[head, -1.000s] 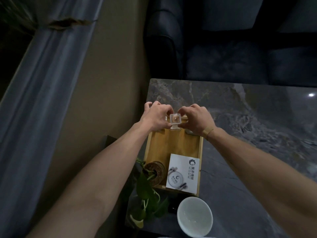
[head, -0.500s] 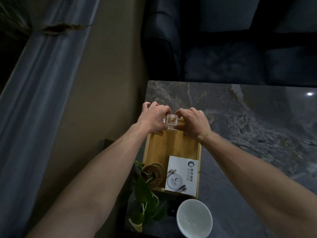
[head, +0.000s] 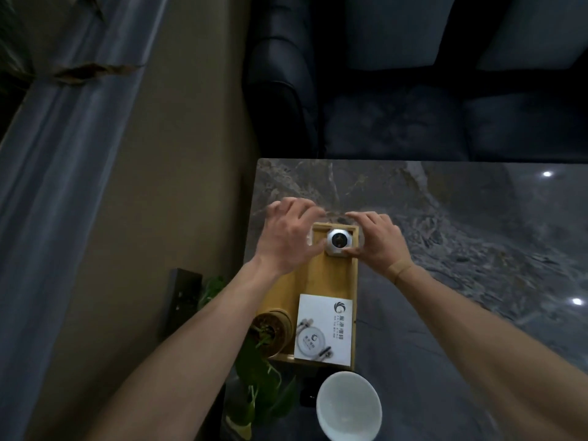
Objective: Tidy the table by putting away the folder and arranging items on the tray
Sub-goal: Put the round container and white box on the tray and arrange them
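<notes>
While both hands flank it, a small clear faceted glass piece (head: 339, 242) with a dark centre sits at the far end of the wooden tray (head: 321, 283), close to the far rim. Left hand (head: 291, 238) is loosely curled, thumb tip touching the piece's left edge; right hand (head: 375, 240) likewise curled, thumb and fingers at its right and near edge. Cannot tell if either is truly pinching it or just nudging; it looks resting on the tray floor, so probably squaring it into place rather than carrying it.

Two-handed hold makes sense: small, slick glass, easy to tip, and pushing from both sides centres it against the far rim.

Nearer end of the tray holds a white printed card (head: 324, 331) flat on the right and a round woven-looking pot (head: 273, 326) on the left with a leafy plant (head: 259, 374) spilling over the near edge. Middle of the tray is bare, so spacing looks deliberate: heavy stuff near, small piece far.

White bowl (head: 349, 405) stands on the grey marble counter (head: 461, 233) just off the tray's near end, not on it. No folder in view. Dark sofa (head: 413, 90) beyond the counter.

Judgement: arranging step, nearly settled for this piece; bowl may still need placing.
</notes>
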The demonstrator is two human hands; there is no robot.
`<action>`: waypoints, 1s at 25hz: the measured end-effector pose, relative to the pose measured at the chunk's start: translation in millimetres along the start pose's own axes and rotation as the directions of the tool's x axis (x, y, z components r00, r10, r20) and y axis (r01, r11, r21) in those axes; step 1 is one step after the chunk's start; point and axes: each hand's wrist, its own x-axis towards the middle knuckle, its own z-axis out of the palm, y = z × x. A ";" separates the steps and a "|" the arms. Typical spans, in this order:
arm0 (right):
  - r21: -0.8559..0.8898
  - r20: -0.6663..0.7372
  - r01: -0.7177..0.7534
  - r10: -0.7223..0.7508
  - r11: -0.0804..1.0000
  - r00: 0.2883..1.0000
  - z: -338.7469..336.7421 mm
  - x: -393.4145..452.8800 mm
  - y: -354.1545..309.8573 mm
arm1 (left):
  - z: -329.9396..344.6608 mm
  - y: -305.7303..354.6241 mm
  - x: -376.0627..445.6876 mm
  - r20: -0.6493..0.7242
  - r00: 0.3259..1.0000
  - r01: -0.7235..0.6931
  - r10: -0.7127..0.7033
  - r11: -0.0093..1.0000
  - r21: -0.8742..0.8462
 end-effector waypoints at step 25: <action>-0.094 0.004 0.015 -0.014 0.995 1.000 23.3 -7.4 15.8 | 50.7 19.6 56.7 0.484 0.861 -0.340 0.157 0.885 0.317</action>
